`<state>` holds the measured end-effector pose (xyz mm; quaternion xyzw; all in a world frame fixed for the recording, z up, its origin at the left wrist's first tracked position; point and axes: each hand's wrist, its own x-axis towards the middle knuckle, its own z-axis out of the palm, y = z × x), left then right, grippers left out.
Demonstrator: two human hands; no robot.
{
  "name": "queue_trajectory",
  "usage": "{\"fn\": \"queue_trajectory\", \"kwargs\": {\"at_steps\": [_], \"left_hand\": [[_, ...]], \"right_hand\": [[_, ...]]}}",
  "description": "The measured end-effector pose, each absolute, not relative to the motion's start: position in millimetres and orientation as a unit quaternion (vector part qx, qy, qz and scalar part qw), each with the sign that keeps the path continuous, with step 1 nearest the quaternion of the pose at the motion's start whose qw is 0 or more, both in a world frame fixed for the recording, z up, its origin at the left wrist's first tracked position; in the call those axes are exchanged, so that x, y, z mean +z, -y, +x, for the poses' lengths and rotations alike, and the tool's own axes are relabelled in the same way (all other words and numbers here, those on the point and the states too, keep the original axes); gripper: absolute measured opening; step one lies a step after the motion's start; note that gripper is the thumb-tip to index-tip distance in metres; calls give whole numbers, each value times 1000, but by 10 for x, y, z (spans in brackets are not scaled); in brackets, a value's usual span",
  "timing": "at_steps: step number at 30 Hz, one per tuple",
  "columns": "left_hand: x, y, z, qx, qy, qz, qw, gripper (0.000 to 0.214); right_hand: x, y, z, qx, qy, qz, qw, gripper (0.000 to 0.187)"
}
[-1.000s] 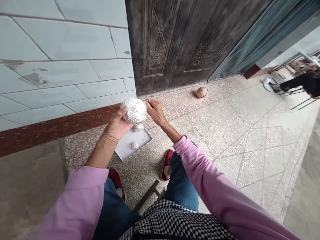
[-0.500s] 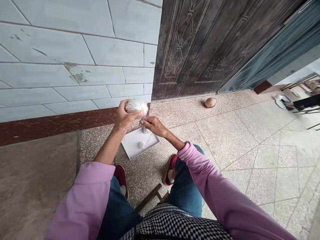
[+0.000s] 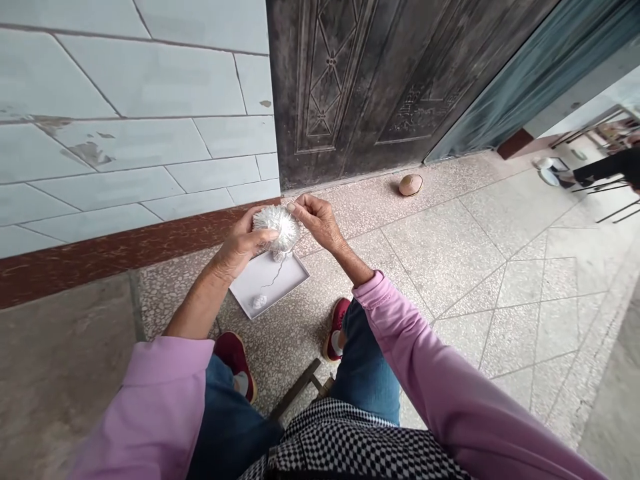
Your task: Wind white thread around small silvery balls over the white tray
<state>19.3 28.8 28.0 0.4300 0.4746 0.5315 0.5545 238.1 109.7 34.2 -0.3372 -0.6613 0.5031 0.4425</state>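
A white, shaggy pompom (image 3: 283, 225) is held above the tray, with my left hand (image 3: 241, 243) wrapped round its left side and the thumb pressed on its front. At its upper right edge, my right hand (image 3: 319, 220) is closed in a pinch; what sits between the fingertips is too small to make out. Below lies a shallow white tray (image 3: 245, 277) on the floor. A small white ball (image 3: 259, 302) rests in it, and a dark thin strand (image 3: 278, 272) runs up from there. Another small white ball (image 3: 279, 255) shows partly under the pompom.
A tiled wall (image 3: 160, 140) and a dark carved door (image 3: 350, 87) stand in front. A round tan object (image 3: 411, 185) lies by the door. Between my feet is a wooden bar (image 3: 295, 390). At far right, a person's dark-clad leg (image 3: 605, 167) shows.
My right hand has moved up from below the pompom to its upper right edge. The pompom is turned in my left hand, showing more of its front. The view has shifted right.
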Motion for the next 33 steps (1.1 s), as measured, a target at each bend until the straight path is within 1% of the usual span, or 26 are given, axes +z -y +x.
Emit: {"fn": "queue_trajectory", "kwargs": {"at_steps": [2,4,8,11,15,17,20,22,26,30,33], "left_hand": [[290,-276,247,524,-457,391,604,73],[295,-257,277,529,-439,364,629,71],[303,-205,305,570,-405,329,635,68],[310,-170,321,590,-397,324,624,76],[336,-115,311,594,-422,324,604,92],[361,-81,285,595,-437,323,592,91],[406,-50,220,609,-438,321,578,83],[428,-58,156,625,-433,325,562,80],[391,-147,11,653,-447,340,509,80],[267,-258,-49,657,-520,338,428,89],[201,-308,-53,635,-567,364,377,96]], "right_hand": [[328,-1150,2391,501,658,-332,455,85],[319,-1183,2378,500,654,-332,460,88],[295,-1178,2287,499,642,-357,460,89],[274,-1144,2195,497,632,-391,448,87],[242,-1116,2086,513,618,-407,435,79],[214,-1112,2035,512,617,-411,433,70],[153,-1080,1948,506,632,-415,416,54],[111,-1017,1886,501,651,-411,396,50],[89,-788,1794,498,708,-372,335,53],[187,-577,1795,522,744,-321,266,53],[298,-533,1868,547,739,-300,254,56]]}}
